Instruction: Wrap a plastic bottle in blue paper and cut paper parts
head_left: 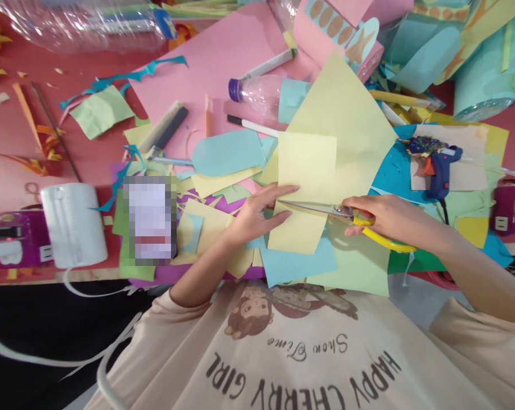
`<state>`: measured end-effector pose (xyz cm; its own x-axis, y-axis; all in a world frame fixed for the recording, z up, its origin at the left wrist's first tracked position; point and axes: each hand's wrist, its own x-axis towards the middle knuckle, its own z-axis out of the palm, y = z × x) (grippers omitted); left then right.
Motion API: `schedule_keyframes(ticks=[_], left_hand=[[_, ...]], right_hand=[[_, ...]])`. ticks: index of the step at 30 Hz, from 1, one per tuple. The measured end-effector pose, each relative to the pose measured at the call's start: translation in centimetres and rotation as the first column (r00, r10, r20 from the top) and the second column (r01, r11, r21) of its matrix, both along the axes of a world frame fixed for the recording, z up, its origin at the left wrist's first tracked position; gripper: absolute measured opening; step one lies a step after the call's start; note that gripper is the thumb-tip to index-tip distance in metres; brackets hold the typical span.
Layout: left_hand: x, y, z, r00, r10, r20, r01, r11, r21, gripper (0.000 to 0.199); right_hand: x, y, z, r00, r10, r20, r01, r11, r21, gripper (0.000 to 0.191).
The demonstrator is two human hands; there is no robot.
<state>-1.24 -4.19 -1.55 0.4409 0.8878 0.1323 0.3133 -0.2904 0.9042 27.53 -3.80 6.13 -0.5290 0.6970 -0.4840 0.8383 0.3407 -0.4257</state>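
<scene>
nearest is the shirt [283,341], with its words upside down. just past it, a blue sheet [297,265] pokes out from under the small yellow card [306,162], which lies in the middle of the mess, in front of the person. the left hand [263,213] is loosely open, its pointing finger and thumb spread apart and touching the card. the right hand [374,219] is curled tight round the yellow handles of the scissors [336,210] — the blades lie across the card, and the tip sits between the left finger and thumb.

paper scraps crowd close to the left hand. to the left are a phone [151,219], a white box [73,225] and a purple plug block [22,239]. to the right, a glue gun [443,168] rests on pale paper [474,162]. farther off, a big yellow sheet [342,114] lies under the card, and a bottle [261,95], a pen [257,125] and a pink sheet [223,51] sit beside it.

the phone is all blurry squares, so its screen can't be read. the left hand's other fingers are hard to see. the yellow sheet covers some things under it. far off, the big bottle [86,25] is cut off at the top — and the blue tub [481,85] is partly behind paper.
</scene>
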Motion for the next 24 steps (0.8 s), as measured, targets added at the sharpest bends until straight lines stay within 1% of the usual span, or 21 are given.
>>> schedule_keyframes(ticks=[7,10,18,24], left_hand=[[0.09,0.12,0.16,1.000,-0.016,0.022,0.016,1.000,0.003,0.040],[0.02,0.14,0.06,0.999,-0.014,0.030,0.013,1.000,0.017,0.041],[-0.01,0.04,-0.27,1.000,-0.021,0.006,0.021,1.000,-0.003,0.040],[-0.07,-0.06,-0.28,1.000,-0.025,-0.015,0.025,0.998,-0.051,0.041]], right_hand=[[-0.10,-0.08,0.04,0.999,-0.032,-0.028,0.031,0.999,-0.029,0.052],[-0.01,-0.10,0.06,0.998,-0.031,-0.047,0.030,0.999,-0.025,0.051],[0.09,-0.11,-0.19,0.998,-0.014,-0.068,0.014,1.000,0.001,0.049],[-0.28,-0.01,0.01,0.997,-0.047,-0.057,0.043,0.997,-0.057,0.049]])
